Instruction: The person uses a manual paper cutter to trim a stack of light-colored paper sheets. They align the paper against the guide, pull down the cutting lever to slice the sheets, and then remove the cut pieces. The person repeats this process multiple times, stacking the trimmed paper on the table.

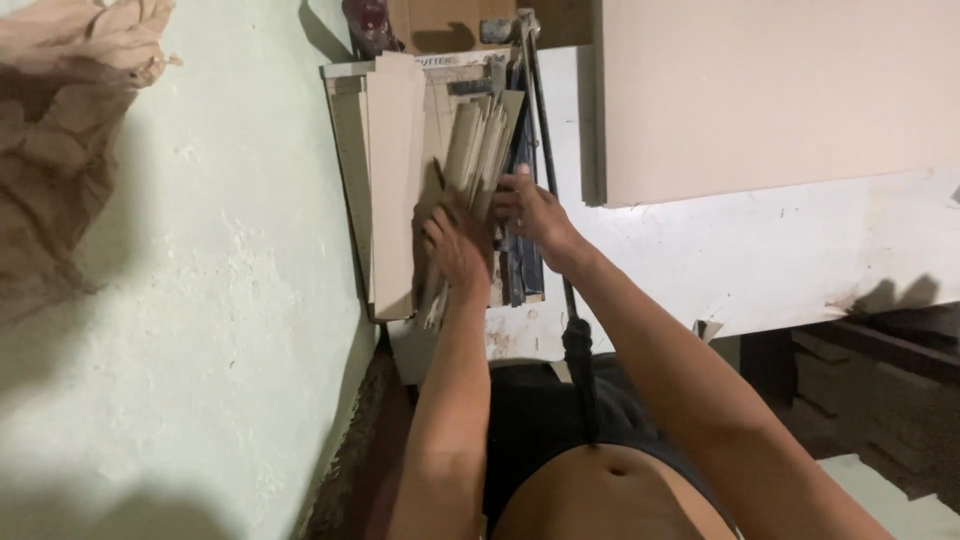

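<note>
Both my hands rest on a bundle of narrow cardboard strips (478, 150) lying on a paper cutter's board (345, 120). My left hand (455, 250) presses on the near end of the bundle, fingers curled over it. My right hand (530, 210) grips the strips from the right side, next to the cutter's blade arm (545, 150). A wider cardboard sheet (395, 180) lies flat on the board to the left of the strips. The arm's black handle (577, 340) hangs toward my body.
A pale green wall (200, 300) stands close on the left, with crumpled brown paper (60, 130) at the top left. A large beige board (770, 90) lies on the white worktable (760, 260) to the right. Dark flooring shows at the lower right.
</note>
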